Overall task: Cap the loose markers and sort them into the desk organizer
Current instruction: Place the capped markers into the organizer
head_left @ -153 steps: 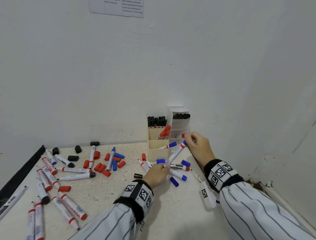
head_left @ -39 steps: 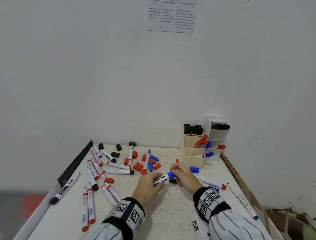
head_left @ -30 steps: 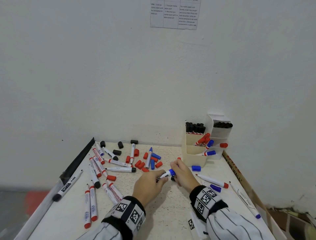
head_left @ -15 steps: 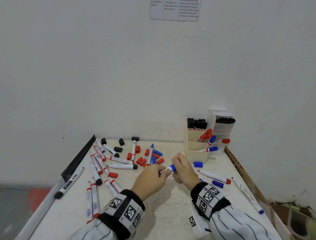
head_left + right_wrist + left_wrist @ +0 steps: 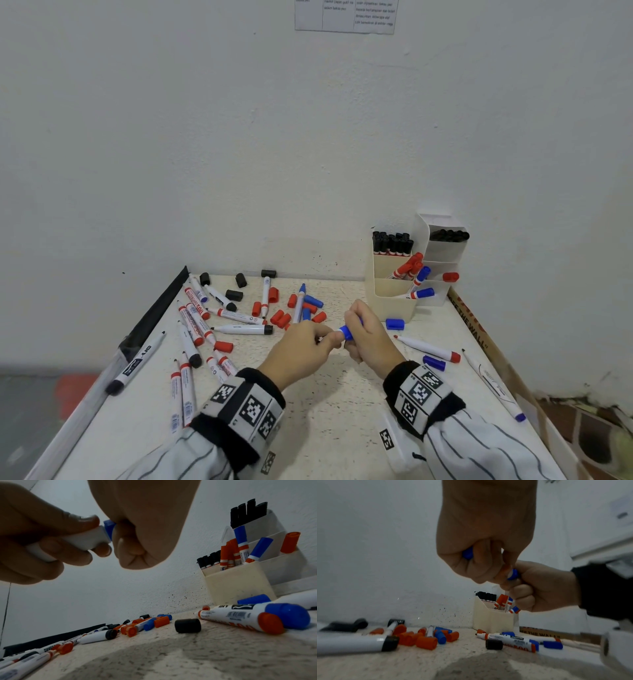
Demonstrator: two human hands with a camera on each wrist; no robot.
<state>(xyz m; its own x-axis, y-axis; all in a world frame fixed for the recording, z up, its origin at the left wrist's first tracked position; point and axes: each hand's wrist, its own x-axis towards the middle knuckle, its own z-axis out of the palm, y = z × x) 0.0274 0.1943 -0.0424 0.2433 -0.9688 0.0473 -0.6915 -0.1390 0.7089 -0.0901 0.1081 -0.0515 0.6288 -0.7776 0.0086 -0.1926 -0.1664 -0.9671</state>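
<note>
Left hand [image 5: 301,346] grips white barrel of blue marker [image 5: 89,539]; right hand [image 5: 368,334] fist wraps its blue cap [image 5: 345,333], above desk [image 5: 335,404]. Organizer [image 5: 394,301] at 1 o'clock.

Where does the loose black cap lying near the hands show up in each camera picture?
Head: not visible; the hands seem to hide it.
Left wrist: black cap lies low, right of centre, before the red-ended marker.
Right wrist: black cap lies right of centre.
Shared landmark: the cream organizer.
</note>
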